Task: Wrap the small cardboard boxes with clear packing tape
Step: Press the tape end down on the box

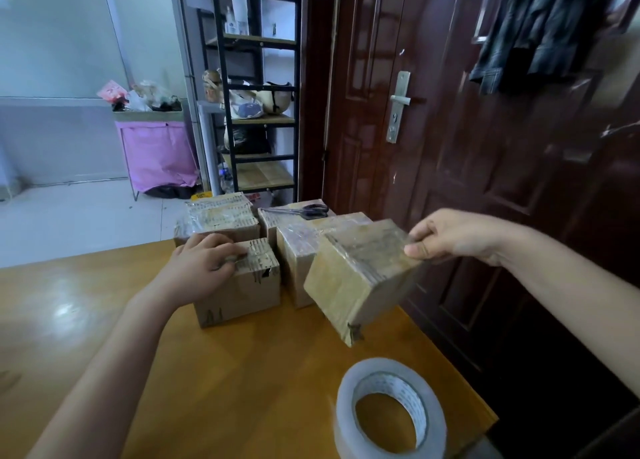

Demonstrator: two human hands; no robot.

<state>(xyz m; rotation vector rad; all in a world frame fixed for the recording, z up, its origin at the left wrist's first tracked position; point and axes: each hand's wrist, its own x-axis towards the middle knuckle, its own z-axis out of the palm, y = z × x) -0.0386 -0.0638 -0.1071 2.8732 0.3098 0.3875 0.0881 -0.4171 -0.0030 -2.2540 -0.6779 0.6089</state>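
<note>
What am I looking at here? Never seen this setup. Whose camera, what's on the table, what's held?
There is no robot: one wide-angle camera worn on a person's head looks down at their two bare hands. The right hand pinches a tape-wrapped cardboard box by its far corner and holds it tilted above the wooden table. The left hand grips the top of a smaller box standing on the table. More boxes sit behind, one with scissors on top. A roll of clear tape stands nearest the camera.

Boxes [242, 250] crowd far edge; tabletop [86, 320] left open
</note>
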